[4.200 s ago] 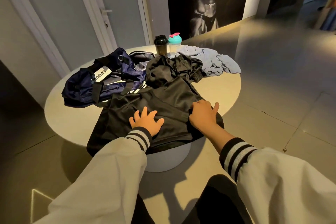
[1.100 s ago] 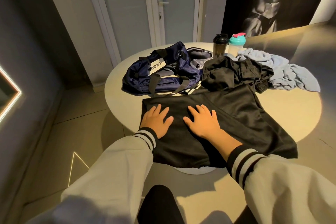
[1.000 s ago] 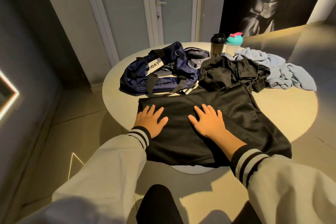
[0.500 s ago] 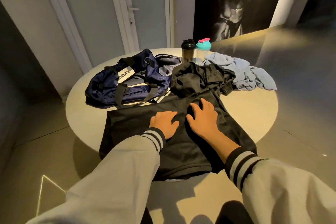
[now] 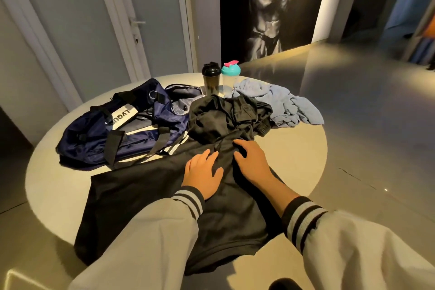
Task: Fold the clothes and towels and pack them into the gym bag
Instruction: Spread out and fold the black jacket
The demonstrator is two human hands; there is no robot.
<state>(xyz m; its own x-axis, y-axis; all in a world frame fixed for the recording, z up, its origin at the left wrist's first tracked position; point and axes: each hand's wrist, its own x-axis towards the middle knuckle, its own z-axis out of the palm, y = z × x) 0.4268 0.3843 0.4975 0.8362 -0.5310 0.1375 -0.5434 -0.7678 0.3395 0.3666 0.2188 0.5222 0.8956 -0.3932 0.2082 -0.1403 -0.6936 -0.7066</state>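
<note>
Both hands lie flat, fingers spread, on the black garment (image 5: 150, 190) on the round table (image 5: 299, 160): left hand (image 5: 203, 175), right hand (image 5: 250, 163). The navy gym bag (image 5: 101, 134) sits unzipped behind-left, a crumpled blue towel (image 5: 287, 106) back-right.

A: Entry, table (image 5: 294, 148). What sits nearest?
B: Spread garment (image 5: 141, 186), at the near edge, with its near part hanging over the rim. Left hand (image 5: 203, 173) and right hand (image 5: 251, 162) rest on it, side by side.
A: Behind that?
B: Gym bag (image 5: 94, 139) at far left, overlapping the garment's far edge. Bunched garment (image 5: 219, 120) just right of the bag. Towel (image 5: 282, 103) right of and behind that. Left bottle (image 5: 211, 79) and right bottle (image 5: 229, 77) stand together at the far rim, between bag and towel.
</note>
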